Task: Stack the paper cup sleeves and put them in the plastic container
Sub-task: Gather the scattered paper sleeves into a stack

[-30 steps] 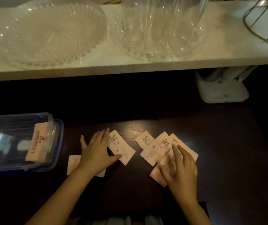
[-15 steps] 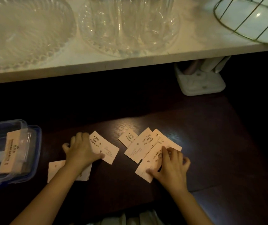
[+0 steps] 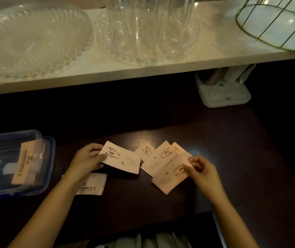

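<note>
Several flat pink paper cup sleeves lie on a dark wooden table. My left hand [image 3: 87, 159] pinches the left end of one sleeve [image 3: 122, 161], lifting it slightly. My right hand [image 3: 203, 171] grips the right end of another sleeve [image 3: 168, 176] that overlaps a fanned group of sleeves [image 3: 158, 156]. One more sleeve [image 3: 93, 185] lies under my left wrist. The clear plastic container [image 3: 44, 169] with a blue rim sits at the left, with a sleeve [image 3: 25, 163] leaning inside it.
A white shelf [image 3: 214, 58] runs above the table, carrying a glass platter [image 3: 32, 42], tall glasses on a glass dish [image 3: 146, 31] and a wire basket [image 3: 277, 24]. A white holder [image 3: 223, 93] stands under the shelf at the right.
Both hands went from lying flat on the sleeves to pinching one sleeve each. The left sleeve's end is raised off the table.
</note>
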Action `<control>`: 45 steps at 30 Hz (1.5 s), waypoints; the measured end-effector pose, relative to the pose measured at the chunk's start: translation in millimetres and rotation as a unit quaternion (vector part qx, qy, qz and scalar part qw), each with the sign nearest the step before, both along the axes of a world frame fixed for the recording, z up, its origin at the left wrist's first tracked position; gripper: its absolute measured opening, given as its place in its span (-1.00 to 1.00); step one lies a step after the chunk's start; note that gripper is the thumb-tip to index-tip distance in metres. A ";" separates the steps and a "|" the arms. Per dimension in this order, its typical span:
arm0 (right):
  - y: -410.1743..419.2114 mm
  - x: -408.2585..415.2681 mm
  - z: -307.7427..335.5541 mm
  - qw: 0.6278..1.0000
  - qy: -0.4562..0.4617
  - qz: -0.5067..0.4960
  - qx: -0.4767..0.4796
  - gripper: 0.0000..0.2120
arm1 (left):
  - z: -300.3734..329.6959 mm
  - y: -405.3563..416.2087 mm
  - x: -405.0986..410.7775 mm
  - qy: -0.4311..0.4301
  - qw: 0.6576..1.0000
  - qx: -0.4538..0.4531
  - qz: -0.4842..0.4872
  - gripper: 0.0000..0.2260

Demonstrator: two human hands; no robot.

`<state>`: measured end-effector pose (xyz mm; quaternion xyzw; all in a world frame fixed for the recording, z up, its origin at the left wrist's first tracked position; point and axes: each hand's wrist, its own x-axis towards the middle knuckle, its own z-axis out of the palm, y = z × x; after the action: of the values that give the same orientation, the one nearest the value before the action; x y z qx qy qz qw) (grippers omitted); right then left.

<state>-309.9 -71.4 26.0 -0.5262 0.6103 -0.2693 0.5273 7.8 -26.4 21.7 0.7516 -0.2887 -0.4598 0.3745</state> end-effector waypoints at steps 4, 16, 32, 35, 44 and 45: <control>-9.6 4.6 41.1 0.988 -0.152 0.019 0.016 -0.96 | 19.0 3.6 -13.8 0.000 0.999 -0.026 -0.021 -0.88; -18.6 57.1 42.9 0.980 -0.162 0.099 0.051 -0.83 | 64.6 -22.0 -78.3 0.186 0.975 -0.069 -0.102 -0.83; 9.4 50.7 -0.3 0.972 -0.208 -0.081 0.071 -0.88 | 19.2 27.5 -85.3 0.185 0.980 -0.015 0.066 -0.90; 14.4 55.1 -8.3 0.973 -0.196 -0.095 0.081 -0.88 | 15.1 33.9 -85.9 0.177 0.981 -0.024 0.080 -0.89; -10.9 20.2 -24.6 0.990 0.100 -0.057 -0.078 -0.68 | 9.2 45.5 -51.7 0.161 0.968 -0.077 0.178 -0.85; -20.5 13.0 -26.8 0.976 0.178 -0.025 -0.121 -0.60 | 8.6 47.5 -44.2 0.157 0.965 -0.084 0.192 -0.85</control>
<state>-296.9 -91.9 -0.8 -0.6100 0.6707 -0.2562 0.3353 -36.4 21.1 30.3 0.6768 -0.1142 -0.4659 0.5584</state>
